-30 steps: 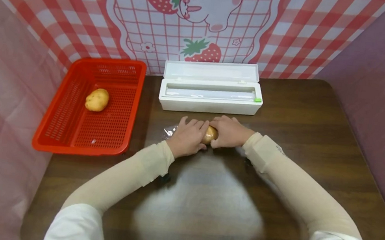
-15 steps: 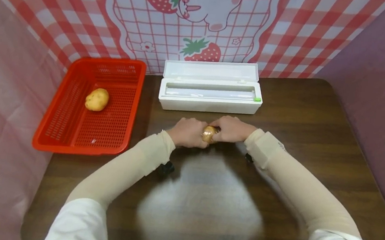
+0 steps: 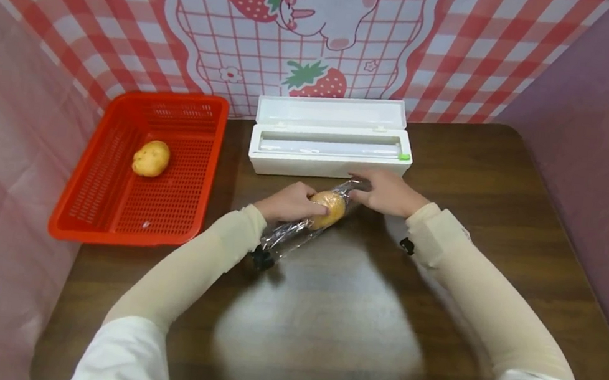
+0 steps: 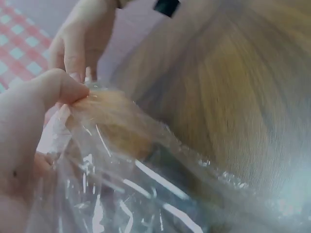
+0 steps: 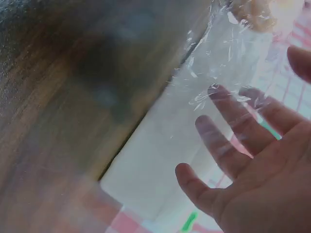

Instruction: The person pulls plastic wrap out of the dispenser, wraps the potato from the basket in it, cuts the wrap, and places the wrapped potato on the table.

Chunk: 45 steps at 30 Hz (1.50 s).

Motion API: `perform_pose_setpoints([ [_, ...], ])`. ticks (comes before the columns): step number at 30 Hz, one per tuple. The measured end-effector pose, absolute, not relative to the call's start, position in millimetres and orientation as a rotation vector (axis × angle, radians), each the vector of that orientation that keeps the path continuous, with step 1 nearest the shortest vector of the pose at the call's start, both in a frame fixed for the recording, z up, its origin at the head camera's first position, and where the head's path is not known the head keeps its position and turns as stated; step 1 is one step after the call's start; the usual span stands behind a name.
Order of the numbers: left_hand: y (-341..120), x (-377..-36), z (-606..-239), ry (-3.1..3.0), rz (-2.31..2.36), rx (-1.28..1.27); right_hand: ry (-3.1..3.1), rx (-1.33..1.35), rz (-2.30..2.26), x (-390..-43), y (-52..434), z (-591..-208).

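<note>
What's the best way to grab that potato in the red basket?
Probably around its plump middle, coming from above. The potato is rounded and lies low inside the red basket, whose walls rise all around and would hinder a reach from the side.

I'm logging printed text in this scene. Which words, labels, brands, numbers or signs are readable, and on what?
None can be read.
Faint mark on the right sleeve: too small to read.
White box, clear film, red basket: no legible text.
Backdrop: printed pictures, no legible words.
</note>
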<state>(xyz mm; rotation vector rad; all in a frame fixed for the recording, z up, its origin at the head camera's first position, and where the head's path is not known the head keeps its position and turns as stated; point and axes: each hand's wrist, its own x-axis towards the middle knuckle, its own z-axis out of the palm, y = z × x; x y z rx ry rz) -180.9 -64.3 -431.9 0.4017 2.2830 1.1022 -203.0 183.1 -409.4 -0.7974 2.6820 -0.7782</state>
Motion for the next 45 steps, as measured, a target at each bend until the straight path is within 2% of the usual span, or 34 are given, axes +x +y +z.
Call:
perform_pose_setpoints([
  [8,-65.2,-164.7,-433.8,1.943,1.471,0.203,2.614,-0.42,-1.185,-198.4,200.2,-414.6],
  [16,-59.1,-143.3,-442.5,1.793,1.738,0.069,2.608,-0.056,-1.389,-173.3,201.0,-415.8],
  [22,-50.6,-129.4,-445.0,1.703,1.869,0.004,1.995,0.134,-1.775,-149.5,188.2,-420.5],
  [30,-39.2,-113.9,-448.0,1.617,1.982,0.006,1.337,0.106,-1.888,-136.1,168.7,-437.2],
  [45,-45.0,-102.7,-458.7,1.61,2.038,-0.01,1.128,0.042,-1.956,-137.3,138.6,-442.3],
])
